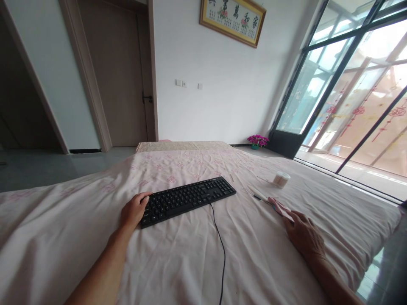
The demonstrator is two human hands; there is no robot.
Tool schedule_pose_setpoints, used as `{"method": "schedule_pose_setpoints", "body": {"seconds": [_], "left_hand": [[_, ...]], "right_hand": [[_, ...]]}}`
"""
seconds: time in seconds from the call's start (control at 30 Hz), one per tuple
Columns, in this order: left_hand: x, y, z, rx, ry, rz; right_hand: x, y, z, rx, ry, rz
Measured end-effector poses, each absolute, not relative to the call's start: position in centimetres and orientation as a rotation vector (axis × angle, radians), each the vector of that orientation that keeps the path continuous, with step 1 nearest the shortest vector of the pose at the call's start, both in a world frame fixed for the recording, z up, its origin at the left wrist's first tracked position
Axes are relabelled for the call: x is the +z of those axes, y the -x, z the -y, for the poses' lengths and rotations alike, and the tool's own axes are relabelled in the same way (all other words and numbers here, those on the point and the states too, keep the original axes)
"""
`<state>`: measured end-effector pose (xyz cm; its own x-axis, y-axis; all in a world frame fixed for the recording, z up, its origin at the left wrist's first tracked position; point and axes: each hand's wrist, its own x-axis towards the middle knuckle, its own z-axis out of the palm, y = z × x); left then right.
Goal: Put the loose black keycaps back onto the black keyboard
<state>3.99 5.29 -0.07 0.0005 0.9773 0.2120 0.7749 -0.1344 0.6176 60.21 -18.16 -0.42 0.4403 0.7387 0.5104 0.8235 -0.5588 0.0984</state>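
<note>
A black keyboard [190,199] lies at a slant on the pale pink sheet, its cable running toward me. My left hand [135,209] is closed on its left end, thumb on top and the other fingers mostly hidden. Farther right, my right hand [305,233] has its fingers closed on a small folded pink cloth [280,208] that rests on the sheet. Just beyond the cloth lies a thin stick-like tool with a dark section [258,197]; its kind is unclear. A clear round tub of cotton swabs [281,179] stands behind the cloth.
Loose cotton swabs [263,179] lie near the tub. The keyboard cable [222,245] crosses the wrinkled sheet [178,262] between my arms. Beyond the bed are a brown door [114,76], a pot of magenta flowers [257,140] and large glass doors [359,97].
</note>
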Motion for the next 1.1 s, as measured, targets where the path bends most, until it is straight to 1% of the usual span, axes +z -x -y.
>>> {"method": "schedule_pose_setpoints", "body": {"seconds": [0.13,0.23,0.37,0.53,0.6,0.67,0.8,0.93,1.1], "left_hand": [[-0.3,-4.0,-5.5,0.853,-1.933,-1.832],[-0.7,-4.2,-5.7,0.866,-1.891,-1.807],[-1.4,-4.7,-6.0,0.946,-1.899,-1.712],[-1.7,-5.1,-5.8,1.011,-1.908,-1.615],[-1.7,-5.1,-5.7,1.030,-1.909,-1.602],[-1.7,-5.2,-5.7,1.038,-1.916,-1.592],[-1.4,-5.4,-5.9,1.001,-1.905,-1.578],[-0.7,-6.0,-5.6,0.993,-1.882,-1.620],[-0.3,-6.9,-4.7,0.979,-1.826,-1.619]], "right_hand": [[-0.3,-60.1,18.7,-0.865,2.344,1.481],[-0.1,-59.5,18.8,-0.852,2.185,1.557],[0.5,-56.8,16.1,-0.663,1.953,1.768],[2.0,-51.2,8.4,-0.393,1.862,1.814],[2.6,-49.5,5.5,-0.328,1.901,1.821],[2.9,-48.5,3.3,-0.256,2.054,1.747],[2.3,-47.9,1.3,-0.138,2.253,1.648],[1.6,-48.0,1.5,-0.211,2.292,1.576],[2.1,-49.1,2.7,-0.276,2.343,1.527]]}}
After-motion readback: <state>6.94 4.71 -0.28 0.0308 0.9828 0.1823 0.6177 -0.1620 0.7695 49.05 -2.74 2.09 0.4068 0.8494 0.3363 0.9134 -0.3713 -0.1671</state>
